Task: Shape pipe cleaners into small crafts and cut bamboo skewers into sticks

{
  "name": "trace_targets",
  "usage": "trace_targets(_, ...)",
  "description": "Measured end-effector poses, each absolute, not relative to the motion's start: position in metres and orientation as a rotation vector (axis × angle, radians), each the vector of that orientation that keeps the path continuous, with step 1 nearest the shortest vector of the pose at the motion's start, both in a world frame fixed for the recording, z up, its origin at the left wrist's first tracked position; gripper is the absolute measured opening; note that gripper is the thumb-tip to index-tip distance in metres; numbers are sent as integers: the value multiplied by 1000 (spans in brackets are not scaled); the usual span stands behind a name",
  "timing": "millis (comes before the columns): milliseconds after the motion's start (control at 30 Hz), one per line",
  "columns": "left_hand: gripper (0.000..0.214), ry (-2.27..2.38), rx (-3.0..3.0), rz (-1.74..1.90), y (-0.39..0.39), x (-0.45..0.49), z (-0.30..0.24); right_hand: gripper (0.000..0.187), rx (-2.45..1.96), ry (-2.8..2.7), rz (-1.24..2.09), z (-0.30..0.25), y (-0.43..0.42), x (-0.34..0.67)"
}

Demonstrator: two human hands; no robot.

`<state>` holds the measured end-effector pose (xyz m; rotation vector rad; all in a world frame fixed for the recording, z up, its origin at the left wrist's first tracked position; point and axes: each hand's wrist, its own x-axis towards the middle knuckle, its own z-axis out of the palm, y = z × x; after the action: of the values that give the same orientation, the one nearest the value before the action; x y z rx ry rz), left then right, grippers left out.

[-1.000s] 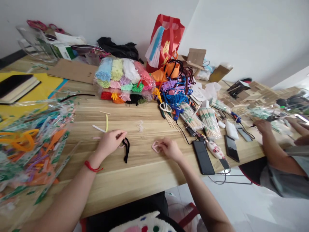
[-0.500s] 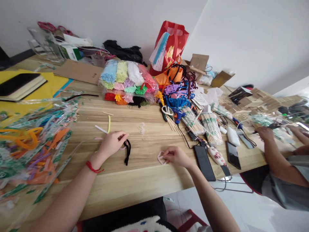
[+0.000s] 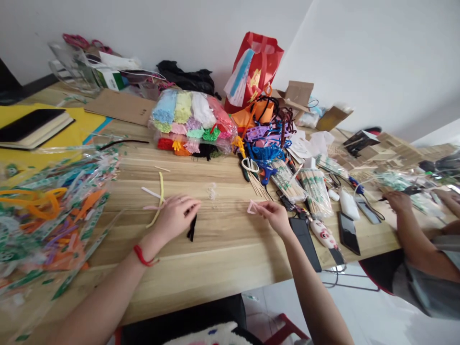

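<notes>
My right hand [image 3: 275, 215] pinches a small pink pipe cleaner bent into a triangle-like outline [image 3: 252, 207], held at its right side above the table. My left hand [image 3: 178, 213], with a red cord at the wrist, is closed with curled fingers over the left part of the table. What its fingertips hold, if anything, is hidden. A folded black pipe cleaner [image 3: 192, 231] shows just below those fingers, partly covered. Left of the hand lie a yellow strip [image 3: 161, 184], a white strip [image 3: 150, 192] and a pink one partly under the hand.
A clear bag of coloured pipe cleaners [image 3: 194, 120] sits at the back. Plastic wrappers [image 3: 61, 215] lie at left. Scissors [image 3: 250, 166], a blue glue gun [image 3: 266, 173], wooden sticks and phones [image 3: 304, 242] spread to the right. A co-worker's hand [image 3: 397, 202] works farther right.
My right hand has raised the pink outline away from the table's front edge. My left hand has shifted slightly right, now covering more of the black pipe cleaner and revealing more of the yellow strip.
</notes>
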<state>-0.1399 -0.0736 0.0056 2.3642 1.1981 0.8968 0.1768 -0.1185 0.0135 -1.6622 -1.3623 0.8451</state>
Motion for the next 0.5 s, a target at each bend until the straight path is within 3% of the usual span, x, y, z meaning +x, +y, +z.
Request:
trace_targets(167, 42, 508, 2676, 596, -127, -77, 0, 36, -1629, -1188, 729, -6, -120, 174)
trace_targets(267, 62, 550, 2792, 490, -135, -54, -14, 33, -1583, -1135, 746, -7, -113, 164)
trace_targets(500, 68, 846, 2953, 392, -108, -44, -10, 28, -1502, -1063, 794, -6, -109, 155)
